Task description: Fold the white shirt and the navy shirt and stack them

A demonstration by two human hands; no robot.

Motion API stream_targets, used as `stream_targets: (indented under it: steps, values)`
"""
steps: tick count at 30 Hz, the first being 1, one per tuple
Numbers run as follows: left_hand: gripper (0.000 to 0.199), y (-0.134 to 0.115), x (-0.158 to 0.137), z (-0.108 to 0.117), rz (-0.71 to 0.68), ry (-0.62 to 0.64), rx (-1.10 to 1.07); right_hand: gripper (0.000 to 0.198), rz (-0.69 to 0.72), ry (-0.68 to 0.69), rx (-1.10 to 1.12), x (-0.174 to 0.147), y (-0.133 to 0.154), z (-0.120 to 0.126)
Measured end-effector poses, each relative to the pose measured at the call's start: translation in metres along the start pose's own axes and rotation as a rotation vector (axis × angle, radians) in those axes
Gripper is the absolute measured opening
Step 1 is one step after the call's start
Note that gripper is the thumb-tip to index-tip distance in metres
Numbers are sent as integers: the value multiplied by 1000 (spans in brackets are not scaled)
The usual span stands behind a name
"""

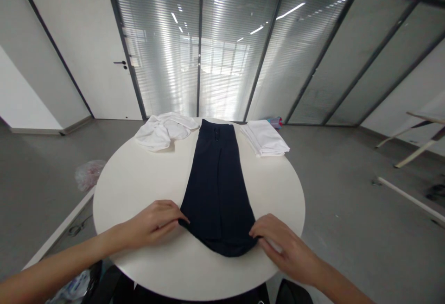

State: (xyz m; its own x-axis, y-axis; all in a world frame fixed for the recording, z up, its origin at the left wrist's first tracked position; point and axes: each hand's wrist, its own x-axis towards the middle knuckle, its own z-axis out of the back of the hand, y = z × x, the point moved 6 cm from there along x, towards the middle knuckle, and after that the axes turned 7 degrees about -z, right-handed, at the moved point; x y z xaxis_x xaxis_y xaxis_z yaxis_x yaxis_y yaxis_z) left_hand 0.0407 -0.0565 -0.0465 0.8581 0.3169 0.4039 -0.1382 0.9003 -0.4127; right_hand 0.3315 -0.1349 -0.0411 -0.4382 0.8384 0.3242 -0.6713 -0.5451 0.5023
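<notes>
A dark navy skirt (217,188) lies lengthwise on the round white table (139,179). Its narrow waistband end, with a small fastening, points away from me, and the wider hem is near me. My left hand (158,220) pinches the hem's left corner between thumb and fingers. On the other side, my right hand (278,243) pinches the right corner the same way. Between the two hands the hem edge sags in a curve toward me.
A crumpled white cloth (165,130) lies at the table's back left. Folded white fabric (264,138) sits at the back right, with a colourful striped item (276,122) behind it. A clear plastic bag (89,174) rests on the floor, left. Glass partitions stand beyond.
</notes>
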Motion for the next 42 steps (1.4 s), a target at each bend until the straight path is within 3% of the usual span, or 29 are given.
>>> stream_targets:
  steps: [5, 10, 14, 18, 22, 25, 28, 35, 42]
  values:
    - [38, 67, 49, 36, 420, -335, -271, 27, -349, -172, 300, 73, -47, 28]
    - [36, 148, 89, 15, 834, -353, -625, 32, -687, -235, 413, 144, -121, 10]
    - [35, 174, 91, 0, 1005, -341, -688, 32, -868, -311, 411, 153, -156, -4]
    - [59, 167, 73, 2, 1007, -264, -718, 62, -998, -198, 587, 128, -160, -14]
    - [85, 141, 48, 12, 919, -240, -718, 83, -891, -73, 556, 102, -141, -15]
    - [86, 124, 37, 10, 828, -154, -695, 76, -764, -49, 494, 90, -126, -20]
    - [81, 118, 35, 1, 759, -100, -706, 63, -708, -129, 366, 83, -118, -25]
    - [53, 125, 33, -9, 715, -279, -650, 49, -681, -253, 70, 74, -114, -30]
    - [55, 114, 36, -19, 719, -284, -780, 47, -703, -311, 96, 68, -113, -28]
